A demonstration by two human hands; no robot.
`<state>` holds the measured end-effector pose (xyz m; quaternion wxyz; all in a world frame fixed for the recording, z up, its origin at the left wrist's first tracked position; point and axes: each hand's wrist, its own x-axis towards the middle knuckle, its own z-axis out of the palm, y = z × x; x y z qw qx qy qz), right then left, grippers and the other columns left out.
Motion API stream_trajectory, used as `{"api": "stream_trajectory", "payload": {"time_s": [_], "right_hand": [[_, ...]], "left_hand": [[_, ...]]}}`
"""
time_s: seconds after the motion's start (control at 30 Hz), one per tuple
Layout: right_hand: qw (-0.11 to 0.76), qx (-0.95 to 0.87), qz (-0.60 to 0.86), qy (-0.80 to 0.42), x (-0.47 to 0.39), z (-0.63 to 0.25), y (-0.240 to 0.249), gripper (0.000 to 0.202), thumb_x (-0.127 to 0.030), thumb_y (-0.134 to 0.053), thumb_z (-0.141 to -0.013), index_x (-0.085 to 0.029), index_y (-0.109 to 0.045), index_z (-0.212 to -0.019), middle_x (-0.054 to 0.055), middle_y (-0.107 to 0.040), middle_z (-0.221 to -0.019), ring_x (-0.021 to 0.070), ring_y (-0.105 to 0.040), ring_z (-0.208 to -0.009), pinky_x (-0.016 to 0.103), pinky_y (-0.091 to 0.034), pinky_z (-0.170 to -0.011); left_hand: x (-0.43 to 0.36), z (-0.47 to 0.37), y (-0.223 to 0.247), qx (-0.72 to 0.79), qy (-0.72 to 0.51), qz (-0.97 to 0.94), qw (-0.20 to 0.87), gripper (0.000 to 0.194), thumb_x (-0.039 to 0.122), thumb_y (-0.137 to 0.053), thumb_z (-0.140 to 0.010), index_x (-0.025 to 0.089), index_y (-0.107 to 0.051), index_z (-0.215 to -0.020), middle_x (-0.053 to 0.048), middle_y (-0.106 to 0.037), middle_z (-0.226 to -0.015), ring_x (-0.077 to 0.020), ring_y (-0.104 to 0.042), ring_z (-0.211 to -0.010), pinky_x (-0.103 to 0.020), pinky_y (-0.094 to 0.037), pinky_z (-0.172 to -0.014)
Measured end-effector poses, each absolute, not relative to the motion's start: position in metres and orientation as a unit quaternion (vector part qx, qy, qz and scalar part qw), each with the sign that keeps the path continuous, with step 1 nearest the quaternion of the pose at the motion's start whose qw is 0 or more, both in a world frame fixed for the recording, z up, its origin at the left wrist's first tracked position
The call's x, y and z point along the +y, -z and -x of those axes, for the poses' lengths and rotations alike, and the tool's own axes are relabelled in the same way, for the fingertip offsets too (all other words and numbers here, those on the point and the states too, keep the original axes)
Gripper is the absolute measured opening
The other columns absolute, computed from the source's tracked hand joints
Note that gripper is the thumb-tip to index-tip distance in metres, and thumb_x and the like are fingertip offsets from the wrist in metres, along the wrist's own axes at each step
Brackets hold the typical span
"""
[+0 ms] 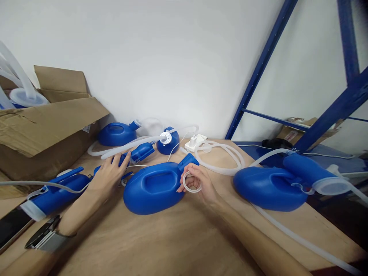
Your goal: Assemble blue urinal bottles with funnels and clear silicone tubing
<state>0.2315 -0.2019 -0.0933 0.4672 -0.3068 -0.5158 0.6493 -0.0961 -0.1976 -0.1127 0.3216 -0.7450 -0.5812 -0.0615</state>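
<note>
My right hand (201,182) holds a translucent white ring (192,182), probably a cap, between thumb and fingers. Just behind it, a blue plastic portable urinal bottle (152,188) lies on its side, its neck pointing to the upper right. My left hand (112,170), with a watch on the wrist, reaches over a blue cylindrical piece (124,157); its fingers curl onto it and cover most of it. Close to that hand lies another blue cylindrical piece (143,151). A blue funnel-like piece with a translucent end (61,193) rests left of my left forearm.
An open cardboard box (51,122) with hoses stands at the left. Two more blue bottles (116,134) (169,147) are near the wall. Coiled clear hose (221,168) lies by a white plug adapter (195,142). Another bottle (267,188) sits right, before a blue rack (258,73).
</note>
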Motion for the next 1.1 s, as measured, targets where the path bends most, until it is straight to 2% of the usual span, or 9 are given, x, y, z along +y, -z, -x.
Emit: {"api": "stream_trajectory", "payload": {"time_s": [0.1,0.2,0.27,0.37,0.53,0.63,0.73,0.87,1.1], "right_hand": [[0.464,-0.507,0.29,-0.666,-0.204,-0.231,0.093,0.043,-0.06,-0.067,-0.083,-0.021,-0.051,-0.086,0.006,-0.079,-0.085,0.0239,-0.08,-0.067,0.022,-0.054,-0.052],[0.465,-0.513,0.278,-0.666,-0.205,-0.231,0.093,0.047,-0.064,-0.067,-0.083,-0.022,-0.048,-0.088,0.007,-0.08,-0.088,0.0239,-0.08,-0.069,0.022,-0.054,-0.053],[0.467,-0.521,0.279,-0.658,-0.206,-0.231,0.092,0.048,-0.066,-0.065,-0.084,-0.023,-0.047,-0.089,0.007,-0.08,-0.085,0.0232,-0.08,-0.07,0.023,-0.054,-0.056],[0.463,-0.538,0.294,-0.64,-0.209,-0.23,0.089,0.049,-0.07,-0.058,-0.089,-0.022,-0.048,-0.091,0.007,-0.08,-0.084,0.0227,-0.08,-0.071,0.025,-0.056,-0.061],[0.428,-0.573,0.309,-0.627,-0.218,-0.227,0.087,0.038,-0.057,-0.062,-0.092,-0.022,-0.049,-0.094,0.006,-0.08,-0.089,0.0223,-0.08,-0.073,0.026,-0.056,-0.065],[0.404,-0.582,0.309,-0.635,-0.223,-0.224,0.088,0.033,-0.051,-0.065,-0.093,-0.022,-0.049,-0.096,0.004,-0.079,-0.09,0.0209,-0.079,-0.072,0.026,-0.056,-0.065],[0.397,-0.583,0.311,-0.636,-0.224,-0.223,0.091,0.032,-0.05,-0.066,-0.093,-0.023,-0.049,-0.096,0.003,-0.078,-0.089,0.0203,-0.079,-0.071,0.025,-0.056,-0.064],[0.401,-0.581,0.306,-0.639,-0.223,-0.223,0.092,0.032,-0.049,-0.066,-0.093,-0.023,-0.049,-0.095,0.002,-0.077,-0.085,0.0194,-0.079,-0.07,0.024,-0.056,-0.063],[0.395,-0.586,0.313,-0.635,-0.223,-0.223,0.093,0.032,-0.049,-0.066,-0.093,-0.023,-0.049,-0.096,0.002,-0.077,-0.084,0.0189,-0.079,-0.069,0.023,-0.055,-0.062]], "left_hand": [[-0.21,0.084,0.101,-0.554,0.128,0.752,0.334,0.068,0.008,-0.039,-0.099,0.013,-0.022,-0.165,-0.027,-0.059,-0.137,-0.0429,-0.062,-0.121,-0.042,-0.063,-0.066],[-0.22,0.07,0.091,-0.492,0.24,0.759,0.353,0.081,0.023,-0.051,-0.103,0.017,-0.003,-0.167,-0.027,-0.052,-0.143,-0.0442,-0.056,-0.131,-0.052,-0.062,-0.089],[-0.225,0.062,0.088,-0.454,0.329,0.749,0.354,0.087,0.023,-0.059,-0.1,0.023,-0.004,-0.168,-0.025,-0.046,-0.149,-0.0427,-0.053,-0.136,-0.057,-0.057,-0.103],[-0.23,0.052,0.086,-0.437,0.435,0.716,0.327,0.088,0.015,-0.063,-0.097,0.034,-0.011,-0.167,-0.018,-0.037,-0.157,-0.04,-0.047,-0.142,-0.057,-0.054,-0.109],[-0.232,0.05,0.086,-0.439,0.419,0.746,0.276,0.081,0.005,-0.06,-0.094,0.048,-0.034,-0.157,-0.008,-0.019,-0.169,-0.0445,-0.038,-0.148,-0.065,-0.053,-0.108],[-0.23,0.054,0.087,-0.437,0.403,0.755,0.278,0.081,0.006,-0.063,-0.092,0.047,-0.037,-0.156,-0.01,-0.03,-0.166,-0.0458,-0.044,-0.142,-0.069,-0.052,-0.105],[-0.228,0.057,0.086,-0.436,0.412,0.749,0.281,0.077,0.01,-0.067,-0.092,0.045,-0.04,-0.155,-0.011,-0.043,-0.157,-0.0427,-0.052,-0.135,-0.064,-0.055,-0.102],[-0.229,0.057,0.085,-0.433,0.443,0.741,0.258,0.071,0.016,-0.066,-0.093,0.04,-0.043,-0.155,-0.011,-0.048,-0.152,-0.0373,-0.059,-0.129,-0.054,-0.059,-0.101],[-0.23,0.053,0.09,-0.441,0.485,0.716,0.24,0.065,0.01,-0.062,-0.096,0.038,-0.048,-0.153,-0.009,-0.056,-0.148,-0.0338,-0.065,-0.126,-0.051,-0.058,-0.103]]}}
